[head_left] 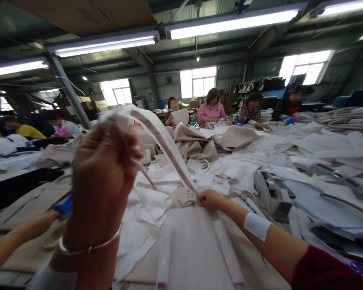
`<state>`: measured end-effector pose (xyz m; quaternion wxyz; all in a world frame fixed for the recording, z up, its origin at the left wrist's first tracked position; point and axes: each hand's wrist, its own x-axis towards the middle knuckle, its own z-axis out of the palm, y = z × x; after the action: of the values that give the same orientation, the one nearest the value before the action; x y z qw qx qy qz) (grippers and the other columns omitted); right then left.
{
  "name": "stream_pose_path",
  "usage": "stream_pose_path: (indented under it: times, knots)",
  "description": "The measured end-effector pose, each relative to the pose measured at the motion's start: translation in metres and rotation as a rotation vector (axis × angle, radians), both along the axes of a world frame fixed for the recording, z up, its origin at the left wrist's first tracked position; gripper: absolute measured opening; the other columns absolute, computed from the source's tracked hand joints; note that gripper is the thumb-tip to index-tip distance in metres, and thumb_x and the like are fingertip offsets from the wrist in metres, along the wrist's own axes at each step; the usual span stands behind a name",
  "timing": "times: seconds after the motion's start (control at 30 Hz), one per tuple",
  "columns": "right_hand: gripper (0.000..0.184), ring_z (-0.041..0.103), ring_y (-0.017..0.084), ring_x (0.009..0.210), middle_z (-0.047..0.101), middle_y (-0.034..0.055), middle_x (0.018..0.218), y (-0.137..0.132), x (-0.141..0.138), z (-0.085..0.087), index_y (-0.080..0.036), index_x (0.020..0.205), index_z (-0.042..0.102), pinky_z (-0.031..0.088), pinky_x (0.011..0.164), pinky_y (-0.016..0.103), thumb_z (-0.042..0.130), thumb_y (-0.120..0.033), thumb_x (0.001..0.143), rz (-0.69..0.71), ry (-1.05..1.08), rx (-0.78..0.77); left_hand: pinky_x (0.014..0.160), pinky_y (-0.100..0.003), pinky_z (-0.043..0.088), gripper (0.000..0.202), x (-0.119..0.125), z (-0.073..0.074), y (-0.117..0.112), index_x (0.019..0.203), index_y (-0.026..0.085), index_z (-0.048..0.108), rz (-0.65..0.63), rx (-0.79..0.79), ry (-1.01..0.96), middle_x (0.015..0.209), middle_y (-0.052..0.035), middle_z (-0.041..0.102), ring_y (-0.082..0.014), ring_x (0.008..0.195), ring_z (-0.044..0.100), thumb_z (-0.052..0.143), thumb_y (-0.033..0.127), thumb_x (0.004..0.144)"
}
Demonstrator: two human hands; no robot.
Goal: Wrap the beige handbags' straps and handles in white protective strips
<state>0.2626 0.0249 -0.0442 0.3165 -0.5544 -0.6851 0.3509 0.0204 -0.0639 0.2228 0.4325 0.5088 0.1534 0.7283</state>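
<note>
Wrapped strap [167, 148]: pinched high in left hand [104, 165], low in right hand [211, 200] at bag's [190, 245] far edge; probably light, floppy, slippery; best held near ends.

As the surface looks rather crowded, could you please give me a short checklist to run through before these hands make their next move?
1. Left hand grips the strap: ok, it holds the upper end raised.
2. Right hand grips the strap: cannot tell; its fingers are at the lower end, but blurred.
3. Strap free of twists: cannot tell, it is too blurred.
4. Buckle in sight: ok, just left of the right hand.
5. Space around the pale panel clear: not ok, white sheets lie to its left.
6. Neighbour's hand away from the strap: ok, it is at the far left.
</note>
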Motion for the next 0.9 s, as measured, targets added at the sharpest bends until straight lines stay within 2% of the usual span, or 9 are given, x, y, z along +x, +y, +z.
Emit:
stream_pose_path:
  times: [0.1, 0.2, 0.27, 0.33, 0.43, 0.5, 0.63, 0.77, 0.9]
  knots:
    - [0.014, 0.053, 0.017, 0.059, 0.059, 0.0036, 0.054, -0.002, 0.007, 0.017, -0.018, 0.053, 0.061, 0.038, 0.059, 0.029, 0.07, -0.02, 0.064, -0.138, 0.078, 0.021, 0.064, -0.024, 0.054, 0.016, 0.02, -0.048, 0.016, 0.088, 0.014, 0.072, -0.133, -0.285, 0.218, 0.073, -0.0036, 0.072, -0.0142, 0.067, 0.066, 0.076, 0.028, 0.079]
    - [0.034, 0.042, 0.012, 0.048, 0.05, 0.0004, 0.05, -0.024, 0.007, 0.038, -0.018, 0.06, 0.058, 0.032, 0.049, 0.027, 0.054, -0.043, 0.083, -0.209, 0.17, -0.017, 0.073, -0.027, 0.053, 0.029, 0.037, -0.104, 0.031, 0.087, 0.011, 0.075, -0.231, -0.52, 0.281, 0.081, -0.0087, 0.075, -0.0176, 0.075, 0.067, 0.083, 0.033, 0.07]
    - [0.053, 0.03, 0.009, 0.039, 0.041, -0.0033, 0.045, -0.052, -0.001, 0.05, -0.018, 0.064, 0.057, 0.024, 0.042, 0.025, 0.036, -0.058, 0.09, -0.168, 0.332, -0.169, 0.078, -0.029, 0.051, 0.03, 0.049, -0.133, 0.034, 0.09, 0.011, 0.077, -0.269, -0.555, 0.276, 0.083, -0.0083, 0.075, -0.0174, 0.076, 0.066, 0.082, 0.034, 0.071]
    - [0.061, 0.023, 0.007, 0.037, 0.039, -0.0056, 0.045, -0.081, -0.015, 0.056, -0.016, 0.071, 0.06, 0.017, 0.039, 0.023, 0.033, -0.067, 0.09, -0.074, 0.672, -0.463, 0.077, -0.028, 0.05, 0.029, 0.059, -0.151, 0.027, 0.093, 0.013, 0.078, -0.301, -0.56, 0.29, 0.08, -0.0064, 0.075, -0.016, 0.073, 0.064, 0.079, 0.034, 0.074]
    - [0.045, 0.021, 0.004, 0.037, 0.041, -0.0077, 0.05, -0.109, -0.035, 0.055, -0.015, 0.081, 0.059, 0.01, 0.04, 0.02, 0.049, -0.058, 0.088, -0.103, 1.069, -0.77, 0.072, -0.025, 0.047, 0.024, 0.069, -0.161, 0.008, 0.092, 0.015, 0.079, -0.298, -0.568, 0.351, 0.076, -0.0035, 0.073, -0.0143, 0.071, 0.061, 0.077, 0.033, 0.077]
    - [0.026, 0.023, 0.003, 0.039, 0.041, -0.0087, 0.051, -0.114, -0.042, 0.051, -0.017, 0.076, 0.053, 0.009, 0.041, 0.019, 0.061, -0.042, 0.082, -0.196, 1.172, -0.761, 0.073, -0.025, 0.047, 0.02, 0.069, -0.163, -0.005, 0.089, 0.016, 0.079, -0.275, -0.57, 0.424, 0.076, -0.0024, 0.073, -0.0148, 0.073, 0.06, 0.077, 0.033, 0.078]
    - [0.022, 0.02, 0.003, 0.04, 0.038, -0.0103, 0.049, -0.114, -0.044, 0.046, -0.018, 0.07, 0.05, 0.009, 0.041, 0.02, 0.069, -0.028, 0.069, -0.181, 1.118, -0.535, 0.078, -0.026, 0.046, 0.018, 0.061, -0.169, -0.022, 0.086, 0.017, 0.079, -0.261, -0.548, 0.544, 0.077, -0.0023, 0.072, -0.0161, 0.079, 0.06, 0.076, 0.033, 0.079]
    - [0.016, 0.026, 0.005, 0.043, 0.04, -0.0089, 0.048, -0.116, -0.044, 0.051, -0.016, 0.071, 0.061, 0.017, 0.043, 0.022, 0.071, -0.028, 0.068, -0.155, 0.87, -0.362, 0.053, -0.019, 0.035, 0.024, 0.051, -0.183, -0.025, 0.083, 0.015, 0.077, -0.298, -0.671, 0.495, 0.06, 0.001, 0.06, -0.0069, 0.055, 0.044, 0.078, 0.038, 0.077]
    - [0.011, 0.043, 0.01, 0.056, 0.053, -0.0033, 0.059, -0.119, -0.04, 0.049, -0.016, 0.07, 0.063, 0.031, 0.053, 0.024, 0.063, -0.025, 0.077, -0.163, 0.526, -0.009, 0.042, -0.017, 0.02, 0.029, 0.044, -0.196, -0.022, 0.08, 0.013, 0.074, -0.316, -0.772, 0.37, 0.056, 0.003, 0.053, -0.0026, 0.046, 0.029, 0.081, 0.041, 0.073]
